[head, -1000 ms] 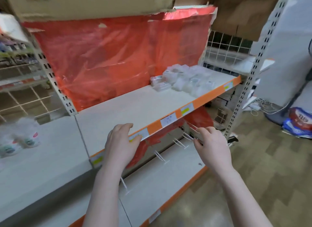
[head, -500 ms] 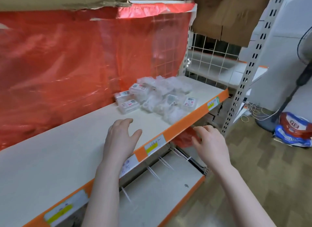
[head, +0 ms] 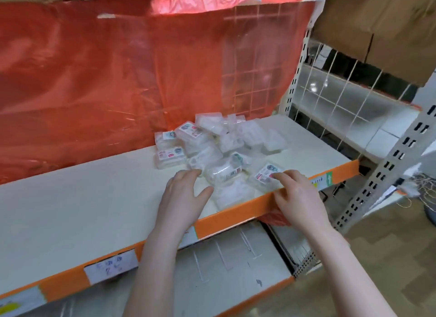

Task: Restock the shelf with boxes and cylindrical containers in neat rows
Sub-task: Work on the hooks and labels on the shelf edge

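Observation:
A loose heap of small clear plastic boxes (head: 221,146) with white printed labels lies on the right part of a cream shelf (head: 94,198) with an orange front edge. My left hand (head: 182,196) hovers open over the shelf, fingertips at the near edge of the heap, next to a clear box with a barcode label (head: 224,171). My right hand (head: 298,196) reaches over the orange edge with fingers spread, its fingertips touching a flat labelled box (head: 265,175) at the heap's front right. Neither hand grips anything.
Red plastic sheeting (head: 118,80) hangs behind the shelf. A wire grid panel (head: 330,99) and a perforated upright (head: 387,170) stand to the right. A lower shelf (head: 224,276) with thin wire dividers sits below. Cardboard (head: 377,21) overhangs at top right.
The view has shifted right and closer to the heap. Both hands have moved forward from the shelf's front edge onto the near boxes of the heap.

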Motion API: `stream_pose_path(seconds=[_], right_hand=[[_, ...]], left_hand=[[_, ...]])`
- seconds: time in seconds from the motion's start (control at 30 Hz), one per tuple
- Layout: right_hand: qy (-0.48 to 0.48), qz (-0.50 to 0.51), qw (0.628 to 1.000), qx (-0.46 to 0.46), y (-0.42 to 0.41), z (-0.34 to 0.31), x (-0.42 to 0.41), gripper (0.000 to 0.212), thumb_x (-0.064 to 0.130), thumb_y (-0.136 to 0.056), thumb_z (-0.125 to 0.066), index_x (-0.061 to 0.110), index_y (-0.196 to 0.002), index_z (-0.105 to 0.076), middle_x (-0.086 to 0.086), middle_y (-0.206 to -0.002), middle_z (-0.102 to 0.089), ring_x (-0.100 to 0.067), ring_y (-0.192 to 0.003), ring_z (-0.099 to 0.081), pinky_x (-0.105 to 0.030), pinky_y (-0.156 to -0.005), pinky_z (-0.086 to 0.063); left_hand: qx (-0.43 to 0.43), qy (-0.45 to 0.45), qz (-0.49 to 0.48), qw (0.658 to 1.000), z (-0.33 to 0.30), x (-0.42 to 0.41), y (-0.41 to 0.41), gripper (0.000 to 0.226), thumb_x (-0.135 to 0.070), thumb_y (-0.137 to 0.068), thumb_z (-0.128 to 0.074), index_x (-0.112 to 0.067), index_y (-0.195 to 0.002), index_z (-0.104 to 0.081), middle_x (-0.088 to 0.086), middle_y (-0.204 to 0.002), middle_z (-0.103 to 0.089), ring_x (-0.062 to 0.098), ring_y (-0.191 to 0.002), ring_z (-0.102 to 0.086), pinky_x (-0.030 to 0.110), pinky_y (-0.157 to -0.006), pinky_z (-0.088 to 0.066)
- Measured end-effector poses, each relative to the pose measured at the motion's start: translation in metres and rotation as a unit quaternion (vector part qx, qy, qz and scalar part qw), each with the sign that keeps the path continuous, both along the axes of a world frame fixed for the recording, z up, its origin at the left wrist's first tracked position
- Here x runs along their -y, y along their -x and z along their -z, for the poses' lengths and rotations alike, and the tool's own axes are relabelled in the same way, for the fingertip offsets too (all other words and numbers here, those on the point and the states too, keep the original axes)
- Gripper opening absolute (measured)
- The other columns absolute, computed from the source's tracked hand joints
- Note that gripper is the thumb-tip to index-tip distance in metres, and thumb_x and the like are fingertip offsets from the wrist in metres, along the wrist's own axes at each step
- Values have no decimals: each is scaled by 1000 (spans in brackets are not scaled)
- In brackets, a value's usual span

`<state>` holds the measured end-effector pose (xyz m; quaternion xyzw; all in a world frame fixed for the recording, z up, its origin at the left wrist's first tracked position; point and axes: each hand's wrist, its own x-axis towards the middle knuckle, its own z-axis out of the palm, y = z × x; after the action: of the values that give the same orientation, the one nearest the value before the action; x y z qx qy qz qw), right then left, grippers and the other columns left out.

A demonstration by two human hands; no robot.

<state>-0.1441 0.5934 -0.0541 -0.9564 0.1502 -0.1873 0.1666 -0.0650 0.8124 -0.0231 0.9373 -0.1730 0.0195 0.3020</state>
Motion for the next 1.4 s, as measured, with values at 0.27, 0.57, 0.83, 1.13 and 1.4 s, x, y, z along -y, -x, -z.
stream_pose_path(seconds=[0.27,0.57,0.83,1.13,1.4], right_hand=[[-36,-102,994,-31,-26,-3,49,41,6,-81,-54,11,-121,-59,-12,-111,-58,-32,-104,-51,-38,-88,-38],[-62,-12,996,-70,-50,0,29,52,49,-85,-58,0,-102,-57,-17,-101,-53,-34,-98,-48,-37,-79,-37],[-62,16,995,-73,-56,4,19,67,56,-78,-63,3,-116,-47,-16,-118,-43,-34,-108,-43,-37,-87,-37],[-198,-20,971,-136,-59,-8,35,61,24,-77,-62,11,-133,-43,-15,-146,-21,-32,-131,-32,-36,-102,-32],[-99,48,987,-117,-59,-5,28,58,37,-78,-64,13,-128,-46,-18,-131,-39,-36,-115,-40,-38,-93,-34]], left_hand=[[-13,-11,-96,995,4,45,26,50,-34,-90,-58,-17,-135,-48,3,-136,-48,18,-127,-41,23,-100,-29],[-23,-26,-135,990,8,54,35,51,-37,-91,-56,-19,-137,-46,0,-139,-45,16,-129,-39,23,-102,-29],[-46,-40,-91,994,12,54,30,56,-39,-88,-60,-23,-138,-43,-3,-138,-44,14,-128,-39,21,-99,-30],[-73,-51,-45,995,18,49,21,59,-40,-85,-63,-28,-138,-42,-6,-137,-45,11,-124,-43,19,-92,-32],[-73,-40,-24,996,22,46,15,69,-39,-76,-72,-29,-138,-42,-7,-135,-45,10,-124,-42,18,-94,-31]])
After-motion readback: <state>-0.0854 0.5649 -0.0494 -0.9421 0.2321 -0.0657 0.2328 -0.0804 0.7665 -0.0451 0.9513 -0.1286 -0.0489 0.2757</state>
